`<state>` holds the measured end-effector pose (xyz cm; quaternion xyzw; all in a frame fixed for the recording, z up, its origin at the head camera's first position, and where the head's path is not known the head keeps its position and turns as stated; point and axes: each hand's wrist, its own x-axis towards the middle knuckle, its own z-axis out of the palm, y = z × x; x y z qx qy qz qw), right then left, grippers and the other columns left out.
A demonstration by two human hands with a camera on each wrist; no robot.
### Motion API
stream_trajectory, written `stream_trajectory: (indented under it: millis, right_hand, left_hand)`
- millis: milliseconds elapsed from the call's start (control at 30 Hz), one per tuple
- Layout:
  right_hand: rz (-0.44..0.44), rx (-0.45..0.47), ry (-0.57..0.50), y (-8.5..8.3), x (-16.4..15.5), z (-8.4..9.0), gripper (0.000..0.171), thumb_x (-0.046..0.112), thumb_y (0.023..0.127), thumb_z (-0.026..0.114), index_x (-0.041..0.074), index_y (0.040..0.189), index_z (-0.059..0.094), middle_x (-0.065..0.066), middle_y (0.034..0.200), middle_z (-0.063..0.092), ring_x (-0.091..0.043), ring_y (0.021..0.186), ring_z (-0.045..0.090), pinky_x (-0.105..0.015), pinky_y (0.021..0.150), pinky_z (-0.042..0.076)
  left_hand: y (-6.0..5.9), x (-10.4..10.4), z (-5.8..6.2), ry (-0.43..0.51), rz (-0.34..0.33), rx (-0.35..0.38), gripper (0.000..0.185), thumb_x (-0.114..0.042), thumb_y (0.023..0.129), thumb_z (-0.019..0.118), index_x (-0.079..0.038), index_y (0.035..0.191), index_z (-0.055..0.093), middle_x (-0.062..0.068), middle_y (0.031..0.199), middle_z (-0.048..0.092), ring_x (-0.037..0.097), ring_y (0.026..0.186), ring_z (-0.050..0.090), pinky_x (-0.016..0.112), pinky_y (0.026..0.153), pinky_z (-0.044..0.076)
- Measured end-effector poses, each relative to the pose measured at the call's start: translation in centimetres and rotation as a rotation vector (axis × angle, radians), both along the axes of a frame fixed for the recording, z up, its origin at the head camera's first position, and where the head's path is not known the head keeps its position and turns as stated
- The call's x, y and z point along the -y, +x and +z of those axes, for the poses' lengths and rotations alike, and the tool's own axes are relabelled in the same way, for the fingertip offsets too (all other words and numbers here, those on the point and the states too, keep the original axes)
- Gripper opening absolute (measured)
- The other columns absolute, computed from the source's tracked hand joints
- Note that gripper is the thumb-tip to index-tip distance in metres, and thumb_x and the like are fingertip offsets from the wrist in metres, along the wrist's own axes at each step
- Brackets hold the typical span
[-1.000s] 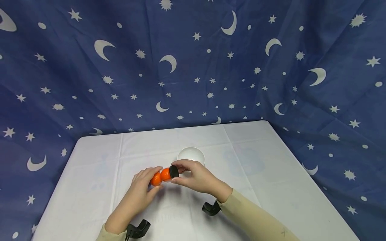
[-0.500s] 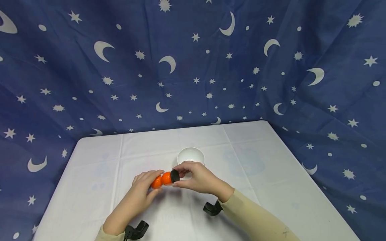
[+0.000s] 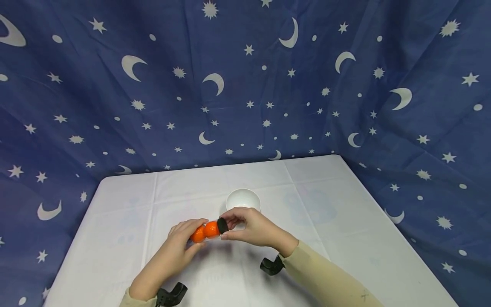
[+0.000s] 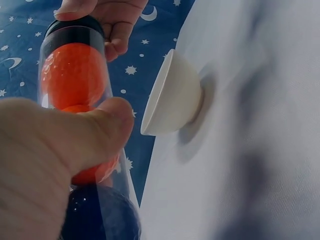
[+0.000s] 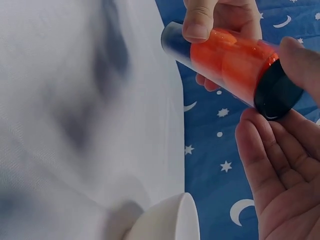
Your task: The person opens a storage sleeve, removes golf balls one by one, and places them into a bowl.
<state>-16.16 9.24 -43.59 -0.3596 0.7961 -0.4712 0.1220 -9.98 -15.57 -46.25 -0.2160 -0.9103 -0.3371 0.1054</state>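
The left hand (image 3: 180, 242) grips a clear tube (image 3: 207, 230) of 2 orange balls (image 4: 72, 75), held level above the white table (image 3: 345, 238). The right hand (image 3: 251, 228) pinches the tube's black cap (image 3: 222, 225) between thumb and curled fingers, just in front of the white bowl (image 3: 243, 199).

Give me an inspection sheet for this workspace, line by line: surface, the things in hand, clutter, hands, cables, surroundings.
Surface: table under a white cloth, creased.
Things in hand: clear tube with orange balls inside, held level above the table; black cap on its end.
Clutter: white bowl behind the hands, upright, contents not visible.
Hands: left hand grips the tube; right hand pinches the cap.
Cables: nothing seen; black wrist mounts only.
Surroundings: blue backdrop with moons and stars.
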Motion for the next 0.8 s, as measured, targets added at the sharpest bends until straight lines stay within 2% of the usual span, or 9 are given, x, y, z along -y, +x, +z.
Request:
stream_trajectory:
  millis: [100, 300, 433, 567, 800]
  right_hand:
    - [-0.018, 0.025, -0.008, 0.1, -0.1, -0.1, 0.046, 0.035, 0.08, 0.079, 0.018, 0.119, 0.064, 0.01, 0.105, 0.064, -0.01, 0.093, 0.062, -0.035, 0.087, 0.051]
    - [-0.053, -0.013, -0.044, -0.3, -0.7, -0.1, 0.052, 0.032, 0.082, 0.078, 0.022, 0.128, 0.059, 0.011, 0.11, 0.062, -0.015, 0.096, 0.062, -0.032, 0.088, 0.05]
    - [-0.089, -0.02, -0.065, -0.7, -1.5, -0.1, 0.054, 0.028, 0.084, 0.077, 0.023, 0.134, 0.056, 0.01, 0.114, 0.06, -0.012, 0.098, 0.062, -0.032, 0.091, 0.049]
    - [-0.143, 0.003, -0.076, -1.1, -2.5, -0.5, 0.049, 0.022, 0.085, 0.076, 0.018, 0.13, 0.057, 0.005, 0.115, 0.06, -0.01, 0.1, 0.061, -0.036, 0.093, 0.048]
    - [-0.234, 0.046, -0.126, -2.3, -4.8, -1.3, 0.046, 0.017, 0.084, 0.077, 0.013, 0.123, 0.054, 0.0, 0.116, 0.06, -0.014, 0.102, 0.063, -0.045, 0.091, 0.048]
  left_hand:
    - [0.0, -0.1, -0.1, -0.004, 0.026, -0.015, 0.061, -0.011, 0.073, 0.085, -0.012, 0.128, 0.059, 0.002, 0.121, 0.061, 0.023, 0.108, 0.055, 0.049, 0.094, 0.037]
    - [0.1, 0.0, -0.4, -0.012, 0.086, -0.024, 0.06, -0.008, 0.07, 0.086, -0.01, 0.124, 0.061, 0.004, 0.118, 0.061, 0.026, 0.111, 0.052, 0.048, 0.095, 0.033]
    - [0.1, 0.2, -0.7, -0.003, 0.1, -0.034, 0.059, -0.007, 0.069, 0.086, -0.009, 0.123, 0.061, 0.004, 0.118, 0.061, 0.026, 0.112, 0.052, 0.046, 0.094, 0.031]
    - [0.0, 0.3, -1.0, -0.006, 0.105, -0.026, 0.058, -0.01, 0.071, 0.085, -0.01, 0.124, 0.061, 0.004, 0.119, 0.061, 0.026, 0.112, 0.051, 0.045, 0.095, 0.03]
    - [0.1, 0.5, -1.2, -0.001, 0.118, 0.013, 0.057, -0.013, 0.074, 0.083, -0.011, 0.125, 0.06, 0.003, 0.12, 0.061, 0.025, 0.113, 0.051, 0.046, 0.097, 0.029]
